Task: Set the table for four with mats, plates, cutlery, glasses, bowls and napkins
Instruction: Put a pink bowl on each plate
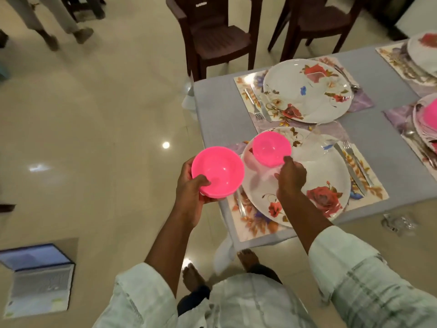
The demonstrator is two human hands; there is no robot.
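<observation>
Left hand (189,192): fingers (201,180) curled over the near rim of a pink bowl (218,171), thumb side under it, grasping it. This bowl is held off the bench (212,110), out over the floor (94,114), just left of the bench's near corner.

Right hand (292,177): fingertips pinch the near rim of a second pink bowl (272,147). That bowl sits over the far-left part of the near floral plate (307,183); whether it rests on the plate or is held just above cannot be told.

Beneath the right-hand fingers: near plate lies on a floral mat (369,183). Right of those fingers, a knife (350,171) and fork (357,162) lie side by side on the mat. Below and left of them, another piece of cutlery (240,204) shows between plate edge and mat; type unclear.

Beyond the right-hand fingers: second floral plate (307,91) on its own mat, fork and knife (257,102) along its left edge, a spoon (347,79) at its right.

Far right of both hands: two more settings, cut off by the frame edge; the nearer one carries something pink (431,112).

Left of the left-hand fingers, well apart: an open laptop (40,278) on the floor. Two dark chairs (212,36) stand past the bench.
</observation>
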